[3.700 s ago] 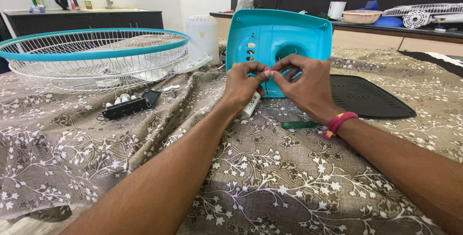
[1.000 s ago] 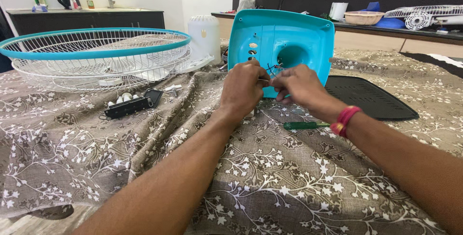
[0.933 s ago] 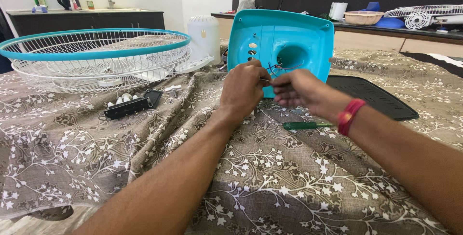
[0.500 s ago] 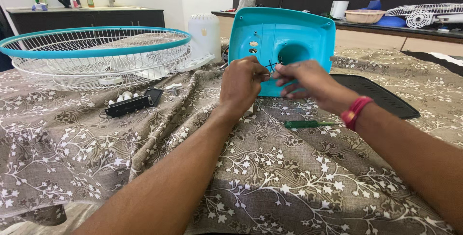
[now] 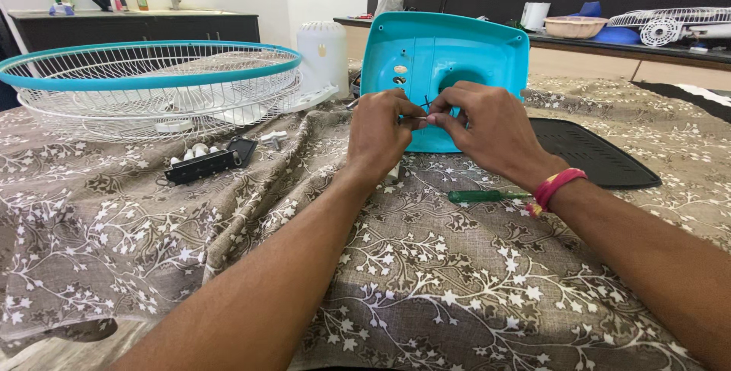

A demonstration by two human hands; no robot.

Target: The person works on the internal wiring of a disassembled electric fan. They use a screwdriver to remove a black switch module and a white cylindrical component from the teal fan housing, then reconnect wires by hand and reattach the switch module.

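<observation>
Two hands meet before an upright turquoise fan base [image 5: 464,47] — left hand [image 5: 378,129] and right hand [image 5: 487,129] fingertips pinching thin dark wires [image 5: 423,105] between them.

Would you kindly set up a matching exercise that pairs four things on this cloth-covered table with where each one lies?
Things:
1. green screwdriver
2. wire fan guard
3. black switch block
4. thin dark wires

Places:
A. pinched between the left hand and right hand, in front of the turquoise fan base
B. far left of the table, turquoise rim up
C. flat on the cloth below the right wrist
D. on the cloth just in front of the guard

Pairs: 1-C, 2-B, 3-D, 4-A
</observation>
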